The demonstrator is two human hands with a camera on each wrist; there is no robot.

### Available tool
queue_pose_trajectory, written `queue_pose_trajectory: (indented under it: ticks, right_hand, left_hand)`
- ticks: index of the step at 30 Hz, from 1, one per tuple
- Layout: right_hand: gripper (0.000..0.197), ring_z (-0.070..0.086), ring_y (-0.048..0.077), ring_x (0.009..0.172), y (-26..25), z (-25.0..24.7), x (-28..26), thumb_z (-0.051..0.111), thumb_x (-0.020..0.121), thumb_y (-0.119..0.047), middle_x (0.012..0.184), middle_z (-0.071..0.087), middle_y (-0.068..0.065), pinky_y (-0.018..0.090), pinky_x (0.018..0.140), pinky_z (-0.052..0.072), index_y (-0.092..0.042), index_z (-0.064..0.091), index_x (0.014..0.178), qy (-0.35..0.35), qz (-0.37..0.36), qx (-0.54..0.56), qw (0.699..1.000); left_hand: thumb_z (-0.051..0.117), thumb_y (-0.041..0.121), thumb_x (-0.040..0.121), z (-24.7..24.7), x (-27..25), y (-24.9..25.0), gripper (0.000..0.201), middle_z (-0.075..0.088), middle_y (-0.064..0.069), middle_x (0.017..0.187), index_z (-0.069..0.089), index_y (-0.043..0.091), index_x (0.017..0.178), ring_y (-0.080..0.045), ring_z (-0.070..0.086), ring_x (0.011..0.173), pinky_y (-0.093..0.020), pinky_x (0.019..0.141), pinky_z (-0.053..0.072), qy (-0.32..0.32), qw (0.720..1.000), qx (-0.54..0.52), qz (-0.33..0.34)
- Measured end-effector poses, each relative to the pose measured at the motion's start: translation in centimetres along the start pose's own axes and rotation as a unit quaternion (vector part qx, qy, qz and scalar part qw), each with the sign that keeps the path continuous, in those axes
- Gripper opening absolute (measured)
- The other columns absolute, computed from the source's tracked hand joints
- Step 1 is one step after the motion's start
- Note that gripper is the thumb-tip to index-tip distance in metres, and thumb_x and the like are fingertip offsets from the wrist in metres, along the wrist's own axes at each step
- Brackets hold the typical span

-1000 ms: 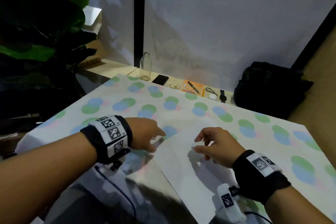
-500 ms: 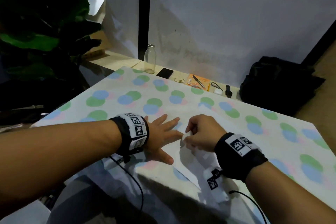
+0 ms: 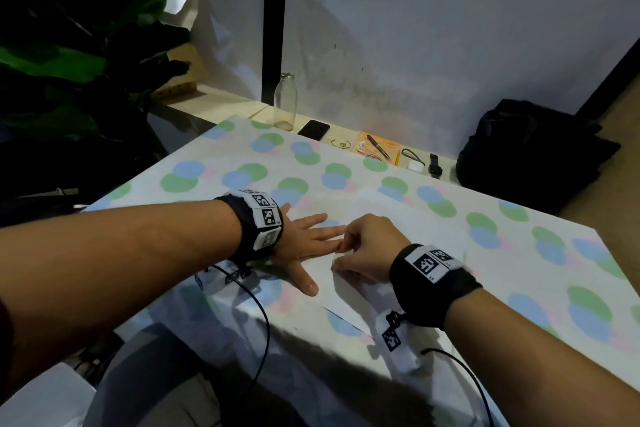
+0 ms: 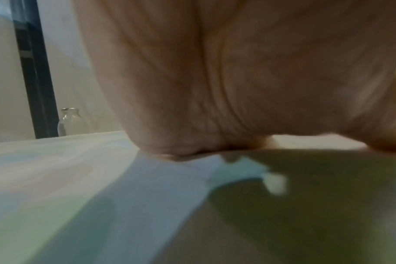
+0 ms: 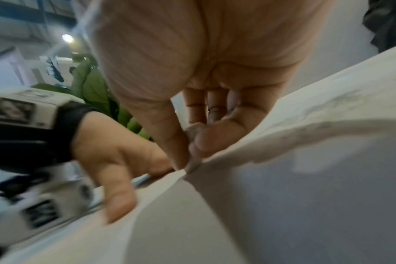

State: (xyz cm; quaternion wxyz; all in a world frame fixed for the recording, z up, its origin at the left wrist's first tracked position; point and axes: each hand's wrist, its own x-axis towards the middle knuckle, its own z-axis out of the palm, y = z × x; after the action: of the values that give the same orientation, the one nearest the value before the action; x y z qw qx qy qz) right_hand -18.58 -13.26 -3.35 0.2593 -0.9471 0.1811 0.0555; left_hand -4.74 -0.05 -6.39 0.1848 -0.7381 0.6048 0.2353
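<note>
A white sheet of paper (image 3: 341,291) lies on the table covered with a cloth of blue and green dots (image 3: 519,253). My left hand (image 3: 308,246) lies flat, fingers spread, pressing on the sheet's left edge. My right hand (image 3: 360,250) pinches a corner of the paper between thumb and forefinger, folded over towards the left hand. In the right wrist view the pinched paper corner (image 5: 192,165) curls up from the sheet (image 5: 305,205), and the left hand's thumb (image 5: 118,201) rests on the edge. The left wrist view shows only my left palm (image 4: 215,80) down on the table.
At the table's far edge stand a glass bottle (image 3: 284,102), a black phone (image 3: 313,129), an orange card with a pen (image 3: 377,147), a small white case (image 3: 414,165) and a watch (image 3: 435,166). A black bag (image 3: 530,156) sits at the right, a leafy plant (image 3: 69,45) at the left.
My right hand has carried the paper's corner leftward, folding the sheet over. My left hand has gone from loosely curled to flat and spread on the sheet's left edge.
</note>
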Motion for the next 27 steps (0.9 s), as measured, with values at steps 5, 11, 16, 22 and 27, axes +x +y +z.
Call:
queue_pose_trajectory:
  ticks: [5, 11, 16, 22, 27]
  right_hand:
    - [0.015, 0.061, 0.003, 0.063, -1.4, 1.3, -1.5, 0.078, 0.074, -0.026, 0.069, 0.064, -0.01, 0.024, 0.052, 0.046, -0.012, 0.071, 0.075, -0.054, -0.063, -0.041, 0.996]
    - [0.014, 0.068, 0.023, 0.071, -0.4, -0.4, 1.3, 0.073, 0.072, -0.024, 0.074, 0.069, 0.006, 0.03, 0.056, 0.052, -0.012, 0.068, 0.07, 0.02, -0.001, -0.054, 0.998]
    - [0.021, 0.065, 0.017, 0.067, -1.6, 0.5, -1.6, 0.076, 0.074, -0.032, 0.069, 0.067, 0.0, 0.034, 0.063, 0.056, -0.012, 0.07, 0.07, -0.077, -0.053, -0.095, 0.991]
    - [0.016, 0.068, 0.023, 0.07, -1.4, -0.4, 1.0, 0.072, 0.075, -0.026, 0.071, 0.069, 0.006, 0.031, 0.059, 0.052, -0.012, 0.069, 0.069, -0.025, -0.032, -0.09, 0.995]
    - [0.021, 0.066, 0.025, 0.072, -1.4, -0.2, -1.0, 0.069, 0.08, -0.03, 0.077, 0.07, 0.007, 0.033, 0.065, 0.055, -0.009, 0.07, 0.077, -0.049, -0.065, -0.15, 0.985]
  left_hand:
    - [0.047, 0.089, 0.077, 0.7, 0.5, -0.6, 0.101, -0.034, 0.028, 0.158, -0.015, 0.058, 0.15, -0.023, -0.031, 0.151, -0.083, 0.107, -0.006, 0.006, 1.0, -0.009, 0.009]
    - [0.046, 0.091, 0.075, 0.6, 0.7, -0.7, 0.112, -0.037, 0.03, 0.155, -0.026, 0.05, 0.151, -0.023, -0.029, 0.152, -0.083, 0.107, -0.005, 0.007, 1.0, -0.002, -0.005]
    - [0.048, 0.09, 0.075, 1.0, 0.9, -0.6, 0.109, -0.036, 0.031, 0.155, -0.025, 0.057, 0.148, -0.023, -0.029, 0.151, -0.082, 0.107, -0.008, 0.015, 1.0, -0.019, 0.0]
    - [0.046, 0.091, 0.075, 0.7, 0.7, -0.7, 0.109, -0.04, 0.034, 0.149, -0.024, 0.053, 0.15, -0.023, -0.029, 0.151, -0.082, 0.108, -0.006, 0.009, 1.0, -0.013, -0.003]
    - [0.051, 0.085, 0.079, 0.6, 0.5, -0.2, 0.11, -0.033, 0.026, 0.159, -0.024, 0.051, 0.151, -0.024, -0.027, 0.152, -0.081, 0.109, -0.007, 0.018, 0.999, -0.027, -0.006]
